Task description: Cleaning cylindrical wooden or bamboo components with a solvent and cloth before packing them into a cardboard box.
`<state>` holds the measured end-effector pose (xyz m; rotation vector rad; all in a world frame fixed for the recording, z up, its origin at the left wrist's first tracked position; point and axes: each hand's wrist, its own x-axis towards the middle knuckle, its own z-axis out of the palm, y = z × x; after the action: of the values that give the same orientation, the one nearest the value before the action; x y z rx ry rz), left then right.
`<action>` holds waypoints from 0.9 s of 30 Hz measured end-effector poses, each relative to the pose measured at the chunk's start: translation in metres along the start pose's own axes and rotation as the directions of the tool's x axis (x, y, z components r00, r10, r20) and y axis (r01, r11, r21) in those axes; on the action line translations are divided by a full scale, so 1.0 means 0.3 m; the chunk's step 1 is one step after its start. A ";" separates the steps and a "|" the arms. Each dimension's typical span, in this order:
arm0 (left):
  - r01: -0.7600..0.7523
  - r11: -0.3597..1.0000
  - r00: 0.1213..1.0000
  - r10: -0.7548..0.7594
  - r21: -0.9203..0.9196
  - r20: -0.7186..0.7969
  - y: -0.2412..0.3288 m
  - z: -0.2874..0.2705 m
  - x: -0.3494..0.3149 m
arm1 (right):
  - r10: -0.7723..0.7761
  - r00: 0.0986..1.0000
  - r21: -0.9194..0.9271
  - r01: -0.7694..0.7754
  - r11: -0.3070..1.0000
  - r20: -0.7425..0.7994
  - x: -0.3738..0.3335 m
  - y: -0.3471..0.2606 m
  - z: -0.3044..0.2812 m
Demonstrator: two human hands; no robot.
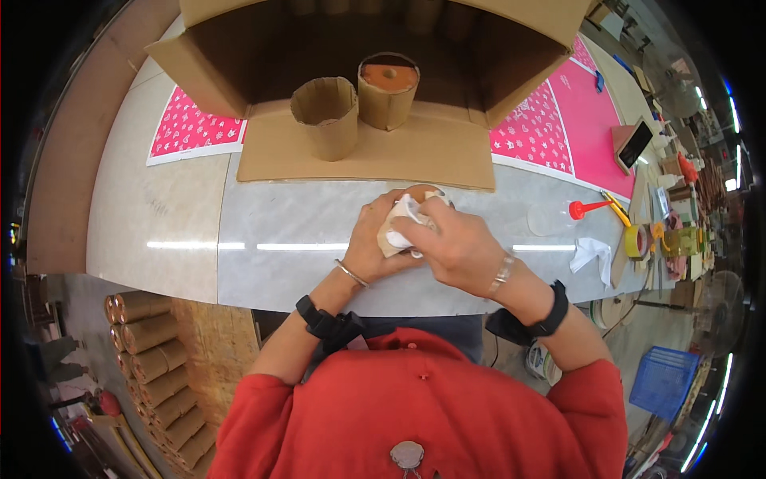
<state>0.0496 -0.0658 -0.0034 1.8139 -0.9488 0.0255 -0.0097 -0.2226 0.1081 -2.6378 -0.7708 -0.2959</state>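
Above the near part of the grey table, both my hands are closed together around one small thing. My left hand [372,235] grips a rounded tan object [423,192], mostly hidden by my fingers and by cloth. In the fingers of my right hand [459,246] a white cloth [404,211] is bunched and pressed against that object. Just beyond my hands, two corrugated cardboard sleeves stand on the flap of a box. The left sleeve [329,134] has an open top; the right sleeve [388,105] holds an orange round piece [389,77] with a central hole.
The large cardboard box [215,68] opens toward me, over pink patterned sheets [195,124]. On the right lie a clear bottle with a red nozzle [586,209], a white cloth [592,257], yellow tape [635,241] and a propped phone [635,145]. Brown cylinders [155,334] are stacked lower left.
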 end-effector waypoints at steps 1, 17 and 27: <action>0.004 1.000 1.000 -0.004 0.002 -0.026 0.003 -0.002 0.001 | -0.024 0.997 0.000 0.024 1.000 -0.072 -0.005 0.012 0.015; 0.224 0.974 0.974 -0.224 0.008 -0.027 0.045 0.002 0.010 | 0.260 0.965 -0.009 -0.260 0.966 0.032 -0.244 0.003 -0.068; 0.098 0.988 0.995 -0.095 -0.120 0.031 -0.048 0.018 -0.012 | 0.113 0.994 -0.031 -0.113 0.993 -0.011 0.016 0.038 0.023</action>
<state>0.0537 -0.0660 -0.0186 1.7493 -0.8609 -0.1136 0.0013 -0.2264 0.1000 -2.6954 -0.6152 -0.2912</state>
